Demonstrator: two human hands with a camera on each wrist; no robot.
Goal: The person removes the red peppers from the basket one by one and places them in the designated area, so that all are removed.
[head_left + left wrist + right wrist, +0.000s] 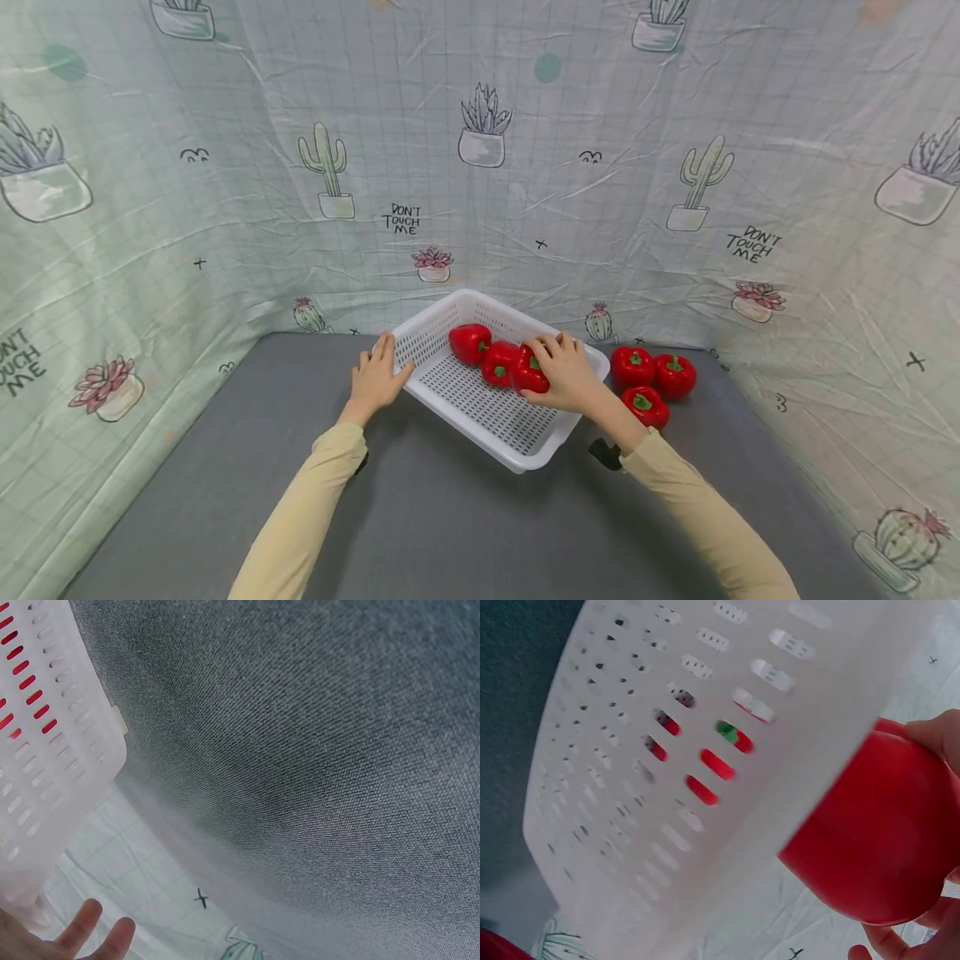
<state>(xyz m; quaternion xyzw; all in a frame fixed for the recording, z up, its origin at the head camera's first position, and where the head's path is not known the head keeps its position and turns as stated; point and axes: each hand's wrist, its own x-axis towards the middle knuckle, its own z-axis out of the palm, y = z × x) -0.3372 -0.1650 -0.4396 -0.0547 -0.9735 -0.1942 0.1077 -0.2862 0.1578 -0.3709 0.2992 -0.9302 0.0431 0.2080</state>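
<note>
A white perforated plastic basket (480,425) stands at an angle on the grey table. My left hand (375,379) holds its left corner, the thumb at the rim and the other fingers along the outside; two fingertips (88,919) stick out past the basket wall in the left wrist view. My right hand (566,375) grips a red bell pepper (527,377) over the right part of the basket. In the right wrist view this pepper (885,832) shows above the rim, between thumb and fingers. Two more red bell peppers (470,343) lie inside, toward the back.
Several red bell peppers (632,367) stand grouped on the table just right of the basket, partly behind my right forearm. A light cloth (540,192) printed with cacti hangs behind and on both sides of the grey table (450,517).
</note>
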